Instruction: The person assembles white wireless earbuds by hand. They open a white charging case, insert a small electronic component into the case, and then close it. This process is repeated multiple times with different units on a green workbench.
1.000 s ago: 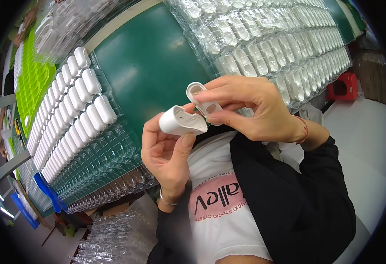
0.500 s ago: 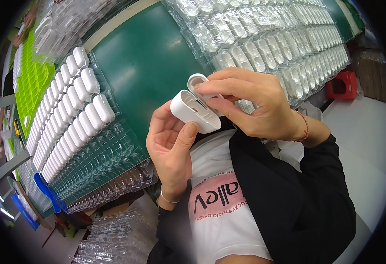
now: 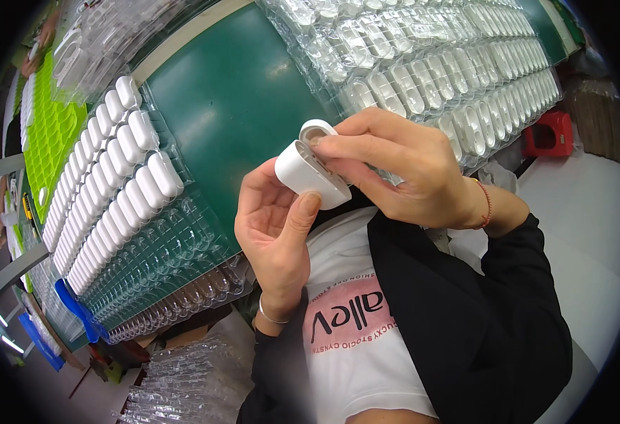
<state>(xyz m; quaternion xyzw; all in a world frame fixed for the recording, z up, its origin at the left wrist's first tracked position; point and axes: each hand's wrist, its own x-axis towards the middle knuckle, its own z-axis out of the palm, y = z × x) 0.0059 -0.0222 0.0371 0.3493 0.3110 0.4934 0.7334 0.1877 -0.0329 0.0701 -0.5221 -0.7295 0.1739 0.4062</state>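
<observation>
Now your left hand (image 3: 278,226) and right hand (image 3: 402,169) both keep a closed grip on the white earbud case (image 3: 310,173), its lid (image 3: 317,131) open, above the green table (image 3: 232,106), near the clear blister tray (image 3: 133,205).

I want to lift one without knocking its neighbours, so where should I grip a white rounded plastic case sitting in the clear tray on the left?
Grip a white rounded plastic case across its narrow sides, coming from straight above. In the clear blister tray the cases lie packed in rows with only their domed tops exposed, so end-on access looks blocked.
</observation>
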